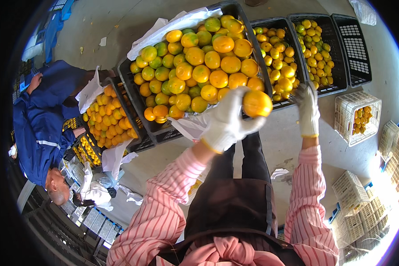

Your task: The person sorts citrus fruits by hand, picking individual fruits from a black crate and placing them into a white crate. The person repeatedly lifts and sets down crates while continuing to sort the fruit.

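Observation:
In a white knit glove, my left hand (226,121) grips a single orange citrus fruit (257,103) between thumb and fingers. It is above the near right corner of a large black plastic crate (266,66) heaped with orange and greenish citrus fruit (195,56). White paper (173,28) lines that crate and folds over its rim. My right hand (308,109), also gloved, is at the near rim of a second black crate (287,102) of smaller citrus fruit (276,63). Its fingers are blurred, and whether they hold anything is unclear.
Farther right stand a third black crate (340,66) with fruit and another black crate (355,46). A white plastic crate (342,116) with fruit is on the floor. At left, a person in blue (41,129) is beside a fruit-filled crate (108,118); stacked crates (362,207) are at right.

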A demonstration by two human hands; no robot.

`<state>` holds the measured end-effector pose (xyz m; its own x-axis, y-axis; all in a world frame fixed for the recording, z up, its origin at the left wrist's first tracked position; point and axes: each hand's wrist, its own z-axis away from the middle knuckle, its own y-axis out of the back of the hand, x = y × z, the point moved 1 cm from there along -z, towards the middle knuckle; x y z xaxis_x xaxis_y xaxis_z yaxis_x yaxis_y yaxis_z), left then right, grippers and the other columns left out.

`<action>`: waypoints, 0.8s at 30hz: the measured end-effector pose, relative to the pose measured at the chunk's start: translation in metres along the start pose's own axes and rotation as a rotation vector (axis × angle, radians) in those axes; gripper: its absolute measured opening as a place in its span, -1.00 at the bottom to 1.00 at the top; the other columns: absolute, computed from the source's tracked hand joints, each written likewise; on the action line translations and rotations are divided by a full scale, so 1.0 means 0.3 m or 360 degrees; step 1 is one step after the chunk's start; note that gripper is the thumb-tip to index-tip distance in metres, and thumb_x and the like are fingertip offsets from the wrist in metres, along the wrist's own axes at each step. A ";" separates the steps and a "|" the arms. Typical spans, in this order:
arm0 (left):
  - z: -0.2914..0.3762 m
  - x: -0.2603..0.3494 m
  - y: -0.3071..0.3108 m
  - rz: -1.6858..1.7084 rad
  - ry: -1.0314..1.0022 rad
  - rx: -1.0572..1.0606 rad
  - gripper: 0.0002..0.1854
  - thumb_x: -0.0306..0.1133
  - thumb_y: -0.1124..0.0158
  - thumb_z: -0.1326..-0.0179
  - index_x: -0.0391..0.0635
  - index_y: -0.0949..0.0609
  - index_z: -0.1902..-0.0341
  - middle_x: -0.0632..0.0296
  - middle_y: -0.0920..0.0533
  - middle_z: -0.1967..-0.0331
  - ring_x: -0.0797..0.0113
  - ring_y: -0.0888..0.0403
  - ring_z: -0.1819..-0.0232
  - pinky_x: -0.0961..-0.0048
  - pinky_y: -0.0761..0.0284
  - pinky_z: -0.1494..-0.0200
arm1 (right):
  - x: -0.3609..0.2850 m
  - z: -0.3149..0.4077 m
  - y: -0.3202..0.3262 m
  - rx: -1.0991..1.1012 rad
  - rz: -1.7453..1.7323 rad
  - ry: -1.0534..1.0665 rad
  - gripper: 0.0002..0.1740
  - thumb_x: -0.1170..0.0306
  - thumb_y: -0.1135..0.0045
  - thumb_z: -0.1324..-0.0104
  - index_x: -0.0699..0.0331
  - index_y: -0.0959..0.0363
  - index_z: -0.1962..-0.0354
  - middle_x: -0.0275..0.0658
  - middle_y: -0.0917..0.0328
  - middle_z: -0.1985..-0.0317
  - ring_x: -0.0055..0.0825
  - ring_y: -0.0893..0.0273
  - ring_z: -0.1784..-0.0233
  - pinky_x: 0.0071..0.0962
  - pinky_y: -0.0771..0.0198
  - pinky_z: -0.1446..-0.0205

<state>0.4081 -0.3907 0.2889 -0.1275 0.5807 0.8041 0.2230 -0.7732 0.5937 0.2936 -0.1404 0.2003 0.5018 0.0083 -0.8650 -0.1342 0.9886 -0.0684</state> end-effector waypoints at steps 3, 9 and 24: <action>-0.018 0.102 -0.161 -0.0019 -0.0119 -0.0275 -0.27 -0.14 -0.66 0.02 -0.12 -0.54 -0.21 0.04 -0.67 -0.02 -0.01 -0.70 0.02 0.15 -0.64 -0.01 | 0.061 0.174 -0.022 -0.0316 -0.1042 -0.0652 -0.38 0.13 0.00 -0.62 0.26 -0.24 -0.47 -0.10 -0.53 -0.27 -0.29 -0.55 -0.24 -0.31 -0.45 -0.38; 0.052 0.024 -0.098 -0.0093 -0.0073 -0.0385 -0.54 -0.30 -0.54 -0.07 -0.04 -0.64 -0.07 0.12 -0.69 0.00 0.03 -0.69 0.01 0.13 -0.62 -0.07 | 0.340 0.154 0.047 0.0471 -0.0421 -0.0907 -0.50 0.15 -0.15 -0.53 0.28 -0.48 -0.26 -0.12 -0.54 -0.19 -0.32 -0.51 -0.25 -0.22 -0.59 -0.24; -0.404 -0.326 0.135 -0.1324 0.0567 -0.0598 -0.28 0.06 -0.57 0.02 0.05 -0.63 -0.23 0.03 -0.60 -0.18 -0.07 -0.63 -0.15 0.06 -0.60 -0.21 | -0.014 0.103 -0.294 -0.0457 -0.0665 -0.0546 -0.57 0.28 0.00 -0.60 0.43 -0.43 -0.24 -0.08 -0.68 0.02 -0.34 -0.69 0.13 -0.31 -0.65 0.00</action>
<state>0.3125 -0.5097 0.2381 -0.4028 0.9139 0.0497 -0.3847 -0.2183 0.8969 0.3298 -0.2229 0.2254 0.8019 -0.2760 -0.5299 -0.0678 0.8392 -0.5396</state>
